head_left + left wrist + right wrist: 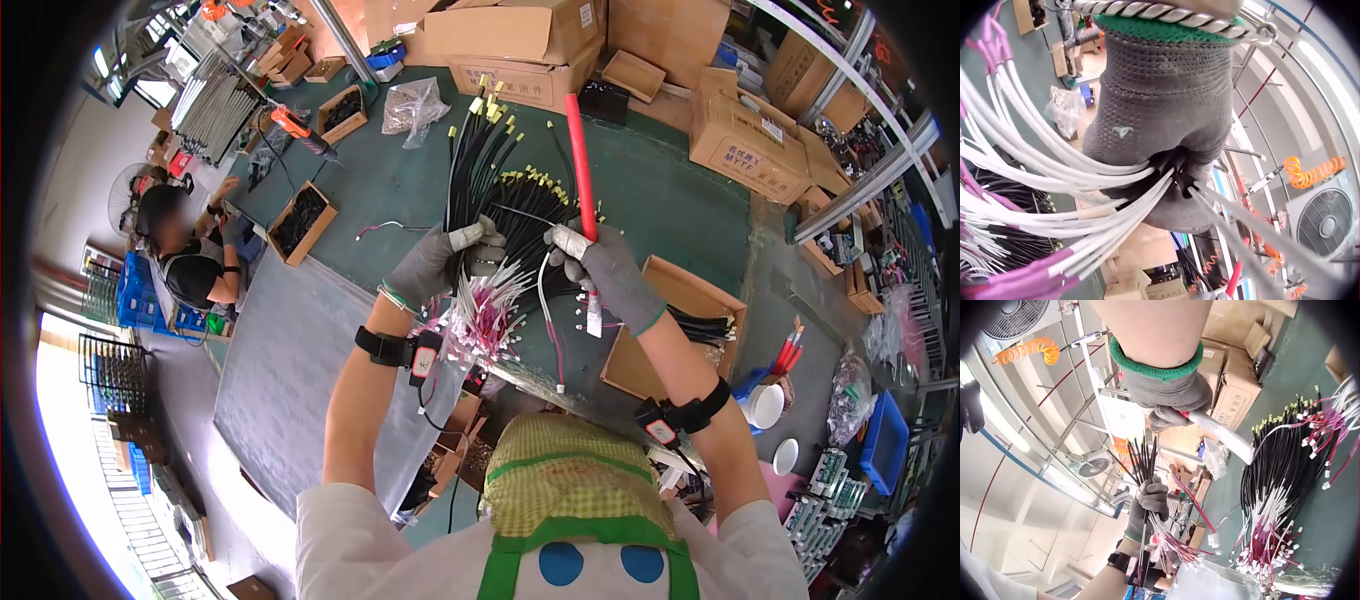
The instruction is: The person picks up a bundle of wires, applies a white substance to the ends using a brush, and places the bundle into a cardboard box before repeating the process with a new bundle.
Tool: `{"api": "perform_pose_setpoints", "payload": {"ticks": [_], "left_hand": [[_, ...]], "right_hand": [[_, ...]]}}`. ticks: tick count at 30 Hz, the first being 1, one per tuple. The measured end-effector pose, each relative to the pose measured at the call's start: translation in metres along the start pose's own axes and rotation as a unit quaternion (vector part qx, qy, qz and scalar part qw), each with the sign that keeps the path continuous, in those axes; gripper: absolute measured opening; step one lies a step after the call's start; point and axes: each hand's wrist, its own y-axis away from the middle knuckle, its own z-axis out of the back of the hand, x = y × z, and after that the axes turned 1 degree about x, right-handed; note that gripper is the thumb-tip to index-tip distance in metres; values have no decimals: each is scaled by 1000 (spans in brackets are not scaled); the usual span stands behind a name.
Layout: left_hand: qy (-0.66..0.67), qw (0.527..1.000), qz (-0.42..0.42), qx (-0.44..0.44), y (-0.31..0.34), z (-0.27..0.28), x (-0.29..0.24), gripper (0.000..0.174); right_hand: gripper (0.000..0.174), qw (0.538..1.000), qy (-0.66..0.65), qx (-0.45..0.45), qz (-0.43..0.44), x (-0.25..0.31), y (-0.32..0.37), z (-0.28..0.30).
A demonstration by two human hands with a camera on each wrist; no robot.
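Your L hand (pixel 438 265), grey glove, is closed round a wire bundle (pixel 478 150) approx. at its middle. Black leads w/ yellow tips fan up & away past your fingers (pixel 1169 212); white & pink ends w/ small connectors (pixel 480 320) hang below your palm, toward your wrist. L wrist view: white leads run out betw. the curled fingers. Your R hand (pixel 610 275), also gloved, is just beside the L, on its right, gripping a red tube (pixel 577 150) by the white-wrapped lower part. The red length sticks up beyond your knuckles; the white end pokes out below your fist. Both thumbs nearly meet, can't tell if they touch. A 2nd bundle (pixel 1272 487) lies on the green mat (pixel 680 210) beyond your hands. Open cardboard box (pixel 700 285) sits just right of your R hand, black leads inside
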Motion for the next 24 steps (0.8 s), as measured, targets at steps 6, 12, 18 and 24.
{"api": "perform_pose_setpoints", "payload": {"ticks": [6,12,18,24], "left_hand": [[38,998,1,59,-11,-58,24,28],[73,988,17,136,-21,-87,57,18],[90,973,60,205,-20,-126,66,33],[74,958,128,245,-34,-165,87,31]], "right_hand": [[25,990,136,-41,10,1,2,1],[30,951,288,-82,76,9,22,30],[45,970,30,-201,131,14,38,92],[51,986,-56,-87,131,14,79,122]]}}
